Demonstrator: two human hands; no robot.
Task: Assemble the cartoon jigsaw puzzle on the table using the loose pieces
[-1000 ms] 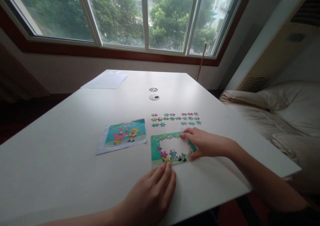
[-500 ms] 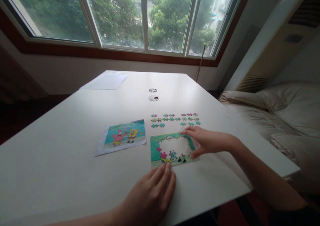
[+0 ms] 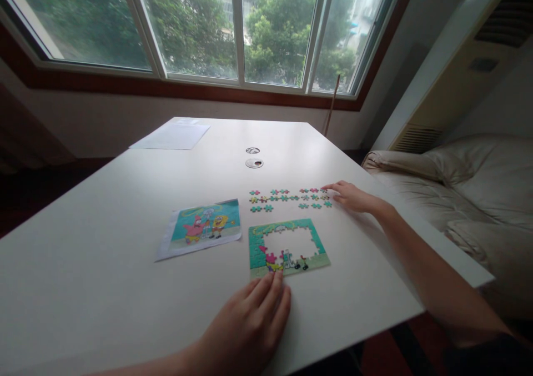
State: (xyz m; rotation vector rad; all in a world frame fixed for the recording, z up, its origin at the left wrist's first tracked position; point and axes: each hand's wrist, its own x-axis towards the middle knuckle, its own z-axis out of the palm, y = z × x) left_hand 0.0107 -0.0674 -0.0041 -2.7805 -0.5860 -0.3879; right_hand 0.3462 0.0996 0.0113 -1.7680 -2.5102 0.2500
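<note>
A partly assembled jigsaw puzzle (image 3: 257,254) lies on the table, a gap in its middle showing the white top. My left hand (image 3: 255,316) rests flat with its fingertips on the puzzle's near edge. Beyond the puzzle, several loose jigsaw pieces (image 3: 284,197) are laid out in rows. My right hand (image 3: 352,195) is at the right end of these rows, its index fingertip at a loose piece (image 3: 323,190) in the far row; its other fingers are partly hidden. Left of the puzzle is a printed cartoon picture (image 3: 208,226) on paper.
The white table (image 3: 104,242) stretches toward the window. Two small round discs (image 3: 254,163) lie beyond the pieces, and a sheet of paper (image 3: 175,136) is at the far left. A beige leather sofa (image 3: 416,170) stands past the right edge.
My right hand has left the puzzle's right side and moved away from me to the far right end of the loose pieces. My left hand stays at the puzzle's near edge.
</note>
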